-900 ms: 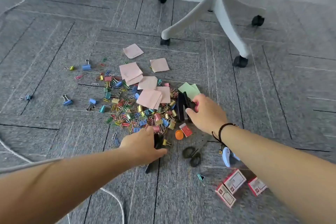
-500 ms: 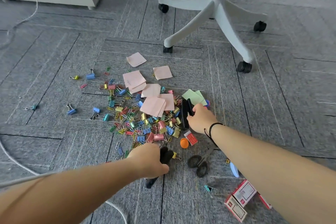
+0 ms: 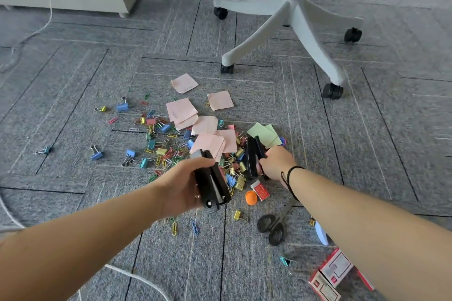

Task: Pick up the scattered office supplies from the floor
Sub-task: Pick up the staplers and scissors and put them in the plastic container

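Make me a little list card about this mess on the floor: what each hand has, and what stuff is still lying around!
left hand: grips a black stapler, lifted off the carpet
right hand: grips a second black stapler, lying in the clip pile
pile: colourful binder clips and paper clips
paper: pink sticky notes, green sticky notes
near right arm: black scissors, orange ball, small red box
behind: office chair base

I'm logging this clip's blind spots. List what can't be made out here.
Head view only:
- Scissors: blades hidden under the right forearm.
- Pale blue item: mostly hidden by that forearm, unidentifiable.
- Red-and-white boxes: print too small to read.
- Chair: seat cut off by top edge.
- Right hand: fingertips hidden behind its stapler.
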`<state>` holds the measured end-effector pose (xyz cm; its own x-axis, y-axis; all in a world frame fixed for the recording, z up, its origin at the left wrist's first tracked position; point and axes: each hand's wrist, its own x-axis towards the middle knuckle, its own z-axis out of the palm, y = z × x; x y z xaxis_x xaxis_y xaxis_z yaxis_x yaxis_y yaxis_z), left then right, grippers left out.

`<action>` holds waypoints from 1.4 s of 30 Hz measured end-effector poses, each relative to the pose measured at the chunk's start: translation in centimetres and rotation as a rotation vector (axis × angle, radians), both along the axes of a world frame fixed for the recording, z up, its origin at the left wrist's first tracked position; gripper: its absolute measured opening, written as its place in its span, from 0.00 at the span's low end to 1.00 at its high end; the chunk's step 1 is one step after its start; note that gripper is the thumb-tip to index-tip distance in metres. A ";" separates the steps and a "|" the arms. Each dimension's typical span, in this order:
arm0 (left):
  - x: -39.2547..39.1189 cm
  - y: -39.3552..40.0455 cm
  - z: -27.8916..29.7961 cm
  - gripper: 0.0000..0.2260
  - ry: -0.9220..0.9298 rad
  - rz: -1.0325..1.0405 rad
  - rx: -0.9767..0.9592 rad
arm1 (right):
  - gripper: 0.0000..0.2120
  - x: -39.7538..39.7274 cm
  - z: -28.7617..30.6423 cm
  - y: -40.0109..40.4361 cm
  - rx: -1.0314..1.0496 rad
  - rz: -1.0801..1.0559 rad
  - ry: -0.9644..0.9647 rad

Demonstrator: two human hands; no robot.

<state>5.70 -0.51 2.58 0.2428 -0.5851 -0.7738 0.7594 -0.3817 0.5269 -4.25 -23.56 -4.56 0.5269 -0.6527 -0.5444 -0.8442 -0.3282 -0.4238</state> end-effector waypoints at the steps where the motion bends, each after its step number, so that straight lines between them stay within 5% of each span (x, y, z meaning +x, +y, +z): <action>1: 0.0 -0.1 0.0 0.20 -0.003 0.022 0.026 | 0.10 -0.1 0.1 -0.1 -0.002 0.005 -0.014; 6: 0.0 0.3 -0.7 0.20 -0.127 0.071 0.197 | 0.10 -1.2 0.7 -0.3 0.151 -0.071 -0.156; 11: 0.8 0.4 -0.2 0.19 -0.193 0.155 0.221 | 0.08 -1.4 3.5 0.1 0.591 -0.328 -0.382; 17: 2.3 0.7 0.1 0.19 -0.329 0.159 0.254 | 0.13 -1.4 7.1 1.2 0.910 -0.305 -0.471; 21: 2.6 1.8 0.6 0.16 -0.251 0.213 0.214 | 0.14 -2.3 8.3 1.7 1.109 -0.266 -0.448; 27: 2.6 3.6 1.0 0.16 -0.129 0.359 0.037 | 0.15 -3.2 9.9 1.5 1.164 -0.007 -0.295; 31: 2.1 3.0 1.9 0.21 -0.147 0.281 -0.075 | 0.13 -2.1 10.5 3.3 1.144 0.158 -0.197; 42: 0.2 2.4 2.4 0.30 0.020 0.080 -0.208 | 0.09 -0.5 9.8 5.2 1.058 -0.394 -0.317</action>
<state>5.95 1.90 4.99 0.2805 -0.7118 -0.6439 0.7941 -0.2047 0.5723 -4.77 -18.36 5.19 0.5987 -0.1014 -0.7945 -0.6166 0.5748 -0.5380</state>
